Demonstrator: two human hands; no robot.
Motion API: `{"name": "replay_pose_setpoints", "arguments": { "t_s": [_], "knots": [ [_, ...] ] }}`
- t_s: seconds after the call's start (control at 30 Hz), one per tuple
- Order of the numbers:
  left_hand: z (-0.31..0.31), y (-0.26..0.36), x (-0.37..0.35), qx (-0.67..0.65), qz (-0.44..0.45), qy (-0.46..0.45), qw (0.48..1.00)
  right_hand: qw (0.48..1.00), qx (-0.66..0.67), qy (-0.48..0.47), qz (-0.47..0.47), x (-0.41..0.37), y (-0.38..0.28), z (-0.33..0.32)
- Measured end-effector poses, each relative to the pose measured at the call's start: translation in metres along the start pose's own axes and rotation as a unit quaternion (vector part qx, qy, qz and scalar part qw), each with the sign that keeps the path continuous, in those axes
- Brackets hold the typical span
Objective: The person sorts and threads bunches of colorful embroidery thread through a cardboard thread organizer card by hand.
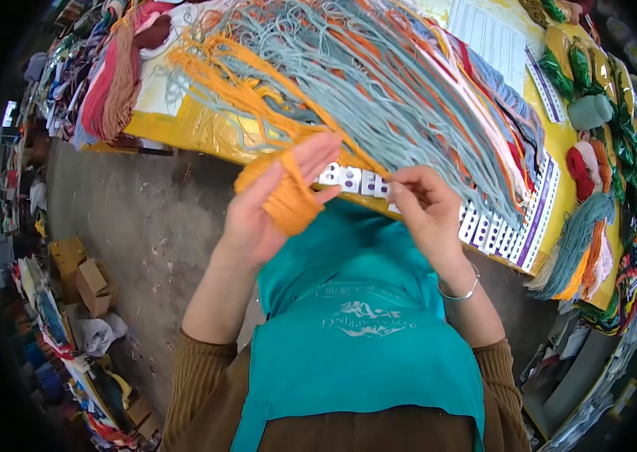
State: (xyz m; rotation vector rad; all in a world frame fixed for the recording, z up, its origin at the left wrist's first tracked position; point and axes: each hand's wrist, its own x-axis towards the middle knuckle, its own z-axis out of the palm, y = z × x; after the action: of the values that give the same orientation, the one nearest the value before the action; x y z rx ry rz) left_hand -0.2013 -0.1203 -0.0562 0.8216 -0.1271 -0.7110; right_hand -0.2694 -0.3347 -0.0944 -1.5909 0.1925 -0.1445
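Orange yarn is wound in a thick bundle around the fingers of my left hand, which is raised just off the table's front edge. My right hand pinches an orange strand between thumb and fingertips. More loose orange yarn trails across the table behind my left hand. Between my hands, at the table edge, lie white cards with punched holes. A wide spread of grey-blue threads, mixed with orange strands, fans out beyond both hands.
Pink and brown hanks hang at the table's left end. On the right are a teal thread spool, grey-blue hanks and green plastic-wrapped bundles. Paper sheets lie at the back. A cardboard box sits on the floor.
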Motion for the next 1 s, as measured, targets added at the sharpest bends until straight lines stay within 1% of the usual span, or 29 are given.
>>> {"name": "replay_pose_setpoints", "arguments": {
  "t_s": [0.03, 0.07, 0.1, 0.13, 0.2, 0.23, 0.33, 0.37, 0.47, 0.57, 0.63, 0.73, 0.77, 0.83, 0.93, 0.97, 1.0],
  "knots": [
    [0.004, -0.008, 0.000, 0.005, -0.005, -0.003, 1.000, 0.999, 0.029, -0.023, 0.020, -0.003, -0.007, 0.009],
    [0.007, -0.015, 0.001, 0.010, -0.009, -0.008, 1.000, 0.987, 0.155, -0.034, 0.012, -0.005, -0.021, 0.026],
    [0.009, -0.021, 0.002, 0.044, -0.005, -0.014, 0.999, 0.988, 0.141, -0.057, 0.033, -0.006, -0.022, 0.033],
    [0.011, -0.024, 0.003, 0.050, -0.008, -0.030, 0.998, 0.987, 0.128, -0.079, 0.053, -0.005, -0.022, 0.036],
    [0.012, -0.030, 0.002, 0.062, -0.015, -0.061, 0.996, 0.979, 0.167, -0.079, 0.087, -0.007, -0.019, 0.040],
    [0.012, -0.034, 0.000, 0.053, -0.018, -0.046, 0.997, 0.974, 0.187, -0.079, 0.104, -0.008, -0.017, 0.042],
    [0.005, -0.040, -0.003, 0.034, -0.032, -0.048, 0.998, 0.942, 0.279, -0.084, 0.168, -0.012, -0.009, 0.035],
    [0.005, -0.040, -0.003, 0.031, -0.033, -0.045, 0.998, 0.929, 0.318, -0.062, 0.177, -0.014, -0.011, 0.036],
    [0.007, -0.041, -0.003, 0.034, -0.039, -0.040, 0.998, 0.935, 0.304, -0.040, 0.179, -0.015, -0.011, 0.038],
    [0.007, -0.048, -0.002, 0.058, -0.036, -0.041, 0.997, 0.962, 0.204, -0.066, 0.166, -0.020, -0.008, 0.039],
    [0.009, -0.050, -0.001, 0.083, -0.025, -0.042, 0.995, 0.944, 0.273, -0.059, 0.173, -0.021, -0.001, 0.037],
    [0.004, -0.049, 0.000, 0.021, -0.039, -0.005, 0.999, 0.912, 0.376, -0.033, 0.160, -0.022, 0.004, 0.031],
    [0.003, -0.049, 0.000, 0.019, -0.040, 0.003, 0.999, 0.899, 0.410, -0.022, 0.152, -0.022, 0.004, 0.030],
    [0.003, -0.049, -0.001, 0.016, -0.042, 0.021, 0.999, 0.919, 0.370, -0.012, 0.135, -0.023, 0.005, 0.032],
    [0.013, -0.051, 0.002, 0.078, -0.018, 0.069, 0.994, 0.955, 0.280, 0.001, 0.096, -0.025, 0.007, 0.034],
    [0.013, -0.052, 0.003, 0.079, -0.018, 0.078, 0.994, 0.966, 0.244, 0.004, 0.080, -0.026, 0.007, 0.035],
    [0.014, -0.052, 0.004, 0.080, -0.018, 0.087, 0.993, 0.969, 0.235, 0.009, 0.078, -0.025, 0.007, 0.035]
  ]
}}
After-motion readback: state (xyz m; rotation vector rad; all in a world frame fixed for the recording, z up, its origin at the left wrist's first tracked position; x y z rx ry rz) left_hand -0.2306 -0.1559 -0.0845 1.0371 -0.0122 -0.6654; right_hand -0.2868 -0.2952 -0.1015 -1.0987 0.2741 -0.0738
